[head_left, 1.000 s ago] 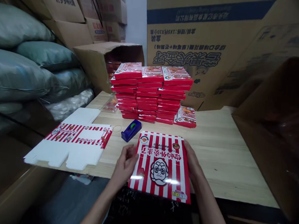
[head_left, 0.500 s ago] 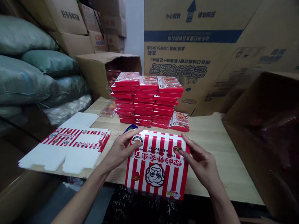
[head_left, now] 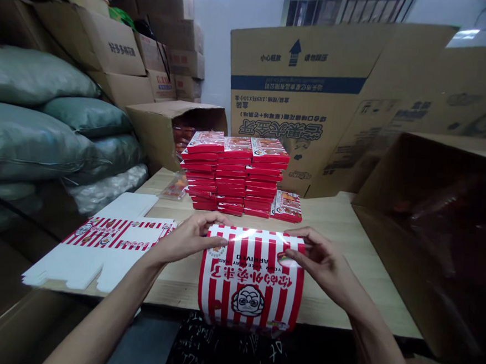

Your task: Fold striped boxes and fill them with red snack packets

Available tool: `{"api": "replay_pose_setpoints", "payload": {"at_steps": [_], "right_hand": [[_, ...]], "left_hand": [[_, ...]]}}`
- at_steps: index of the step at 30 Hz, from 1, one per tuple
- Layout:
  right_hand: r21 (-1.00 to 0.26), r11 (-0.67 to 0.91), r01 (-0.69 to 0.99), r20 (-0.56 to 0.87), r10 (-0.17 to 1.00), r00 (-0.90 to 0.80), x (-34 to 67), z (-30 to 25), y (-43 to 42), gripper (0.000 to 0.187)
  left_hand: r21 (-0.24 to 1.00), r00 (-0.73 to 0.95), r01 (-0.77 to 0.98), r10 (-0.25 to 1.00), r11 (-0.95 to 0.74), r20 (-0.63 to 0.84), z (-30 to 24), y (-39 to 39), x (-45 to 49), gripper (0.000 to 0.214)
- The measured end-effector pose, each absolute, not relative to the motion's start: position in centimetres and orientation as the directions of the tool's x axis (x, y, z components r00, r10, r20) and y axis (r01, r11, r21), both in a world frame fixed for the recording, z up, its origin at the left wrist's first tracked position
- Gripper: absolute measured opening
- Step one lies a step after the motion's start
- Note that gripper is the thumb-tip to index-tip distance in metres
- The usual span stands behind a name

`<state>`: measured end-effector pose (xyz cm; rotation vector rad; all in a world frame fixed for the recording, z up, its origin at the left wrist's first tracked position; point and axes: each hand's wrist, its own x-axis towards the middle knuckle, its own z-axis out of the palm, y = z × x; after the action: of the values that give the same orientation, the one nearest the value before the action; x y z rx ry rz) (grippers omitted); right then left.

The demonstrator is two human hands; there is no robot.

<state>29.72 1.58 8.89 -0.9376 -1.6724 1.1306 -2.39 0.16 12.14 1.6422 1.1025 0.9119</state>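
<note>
A red-and-white striped cardboard box blank [head_left: 253, 277] is bent into a curve at the table's front edge, its printed side towards me. My left hand [head_left: 197, 237] grips its upper left corner, thumb on the print and fingers behind. At the upper right corner my right hand [head_left: 318, 259] pinches it the same way. To the left lies a pile of flat box blanks [head_left: 118, 240], white with striped print. Behind my hands stand tall stacks of folded red boxes [head_left: 232, 175], with a single folded box [head_left: 287, 206] beside them on the right.
An open carton [head_left: 155, 126] with reddish packets stands behind the stacks. A clear packet [head_left: 175, 187] lies near it. A large upright cardboard sheet [head_left: 290, 107] leans at the back. Another open carton [head_left: 423, 217] is on the right, and stuffed sacks [head_left: 33, 145] are on the left.
The blank has gone from nearly flat to more curved, its lower part bowing. Both hands keep their hold on the upper corners. The view has tilted upward a little.
</note>
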Motion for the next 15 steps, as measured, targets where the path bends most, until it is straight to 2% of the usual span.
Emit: {"api": "replay_pose_setpoints", "payload": {"at_steps": [5, 9, 13, 15], "right_hand": [[-0.854, 0.488, 0.179, 0.42, 0.851, -0.315, 28.7, 9.2, 1.8, 0.035], [-0.814, 0.509, 0.279, 0.375, 0.828, -0.417, 29.2, 9.5, 1.8, 0.039], [-0.82, 0.48, 0.311, 0.33, 0.841, -0.428, 29.3, 9.7, 2.1, 0.046], [-0.857, 0.429, 0.286, 0.294, 0.862, -0.412, 29.2, 9.7, 2.2, 0.044]], "left_hand": [[0.891, 0.369, 0.31, 0.906, -0.332, 0.209, 12.8, 0.4, -1.5, 0.038], [0.766, 0.469, 0.436, 0.846, -0.473, 0.255, 12.9, 0.5, -1.5, 0.04], [0.595, 0.514, 0.597, 0.826, -0.537, 0.23, 13.0, 0.3, -1.3, 0.064], [0.558, 0.522, 0.625, 0.824, -0.546, 0.22, 13.2, 0.1, -0.9, 0.068]]}}
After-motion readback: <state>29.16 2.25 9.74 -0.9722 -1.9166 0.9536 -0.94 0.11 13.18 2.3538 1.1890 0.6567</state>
